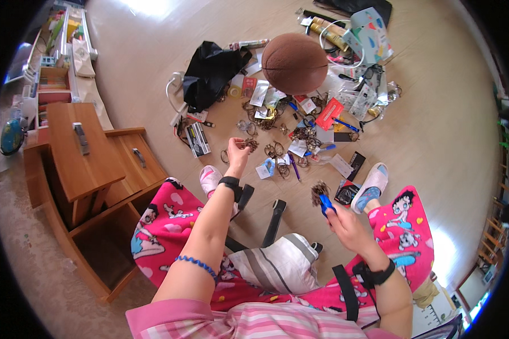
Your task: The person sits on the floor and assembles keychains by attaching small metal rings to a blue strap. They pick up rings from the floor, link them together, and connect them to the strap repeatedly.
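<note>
My left hand (239, 157) reaches out over the near edge of the clutter on the floor, its fingers closed on a small brown tangled clump (249, 146). Lower and to the right, my right hand (348, 227) grips a small blue piece (325, 204). A brown bristly tuft (319, 189) sticks up from its far end; whether it is a brush or a clip holding a bundle I cannot tell. Brown looped bits (274, 150), blue pens, a purple pen (294, 167) and small packets lie on the floor just beyond my hands.
A basketball (295, 63) sits at the far side of the pile, beside a black bag (209, 73). To the left stands a wooden cabinet with a drawer (82, 152) pulled out. My slippered feet and black chair legs (274, 221) are close by. A striped cloth (277, 263) lies between my legs.
</note>
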### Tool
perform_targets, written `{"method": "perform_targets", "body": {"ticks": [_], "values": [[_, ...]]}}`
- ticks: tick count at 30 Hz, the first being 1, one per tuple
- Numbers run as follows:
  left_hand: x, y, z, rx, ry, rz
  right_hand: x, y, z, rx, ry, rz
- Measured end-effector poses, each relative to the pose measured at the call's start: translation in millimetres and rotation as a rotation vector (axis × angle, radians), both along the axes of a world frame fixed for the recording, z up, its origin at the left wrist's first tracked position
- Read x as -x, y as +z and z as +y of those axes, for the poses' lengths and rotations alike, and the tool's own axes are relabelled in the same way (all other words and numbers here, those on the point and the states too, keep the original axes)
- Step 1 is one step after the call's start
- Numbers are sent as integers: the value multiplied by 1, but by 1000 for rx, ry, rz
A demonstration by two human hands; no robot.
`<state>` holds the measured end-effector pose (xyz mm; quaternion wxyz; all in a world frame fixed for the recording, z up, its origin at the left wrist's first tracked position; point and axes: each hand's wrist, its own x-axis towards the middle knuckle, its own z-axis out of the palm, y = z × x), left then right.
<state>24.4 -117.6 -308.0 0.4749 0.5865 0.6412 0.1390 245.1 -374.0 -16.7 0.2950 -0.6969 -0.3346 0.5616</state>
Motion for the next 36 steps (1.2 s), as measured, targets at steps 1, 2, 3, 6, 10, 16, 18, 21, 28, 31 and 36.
{"method": "perform_targets", "body": {"ticks": [1,2,3,6,10,16,18,21,28,31,36], "values": [[-5,26,-5,116,10,-86,1,0,2,-14,5,-10],[-8,53,-10,173,-8,-165,2,1,5,53,13,-9],[-12,81,-15,248,-20,-237,5,1,8,-49,12,5],[-28,167,-26,402,-114,-313,10,4,18,-200,52,-28],[-36,257,-52,502,-198,-404,14,12,22,-452,173,-86],[-65,298,-90,533,-208,-646,15,20,24,-305,22,-62],[-77,296,-100,513,-267,-645,16,22,22,-338,60,-137],[-84,294,-106,505,-285,-680,16,19,26,-239,-12,-173],[-82,298,-100,504,-272,-794,12,8,36,-129,-154,-323],[-83,300,-104,474,-230,-785,18,11,38,-82,-116,-523],[-86,299,-112,404,-154,-733,23,17,43,-7,10,-761]]}}
